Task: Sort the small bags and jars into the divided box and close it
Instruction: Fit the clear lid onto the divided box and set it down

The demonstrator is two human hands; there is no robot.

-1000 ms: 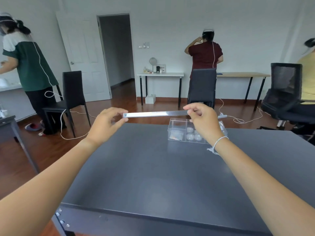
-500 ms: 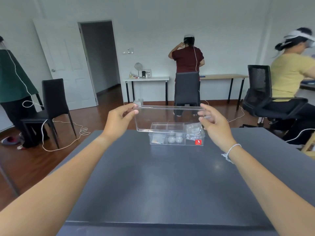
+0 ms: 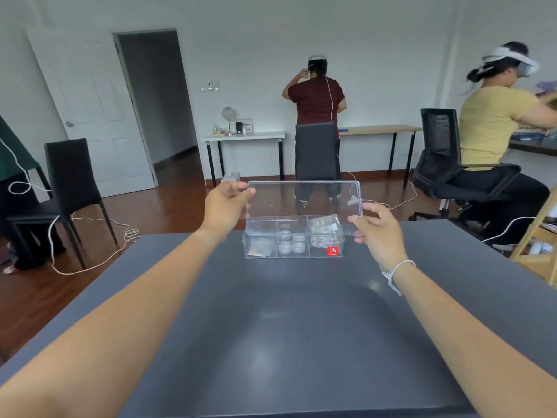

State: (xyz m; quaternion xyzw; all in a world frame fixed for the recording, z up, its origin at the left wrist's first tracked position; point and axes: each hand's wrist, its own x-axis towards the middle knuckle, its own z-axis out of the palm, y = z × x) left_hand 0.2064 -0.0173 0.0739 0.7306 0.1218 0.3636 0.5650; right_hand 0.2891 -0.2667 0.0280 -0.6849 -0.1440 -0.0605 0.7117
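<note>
A clear divided box (image 3: 294, 256) with a red sticker stands at the far edge of the dark table (image 3: 286, 327). Several small round jars (image 3: 291, 243) fill its middle compartments, and small bags (image 3: 325, 227) lie in the right one; another bag sits front left. A clear flat lid (image 3: 304, 200) hovers tilted just above the box's back edge. My left hand (image 3: 226, 209) pinches the lid's left end and my right hand (image 3: 375, 229) grips its right end.
Three other people work around the room. A black chair (image 3: 70, 182) stands left, an office chair (image 3: 443, 158) right, and white cables trail over the wooden floor. A wooden shelf (image 3: 539, 245) stands close to the table's right side.
The lid went from edge-on and level left of the box to tilted face-on directly over it, and has come lower toward the box. The view swung right.
</note>
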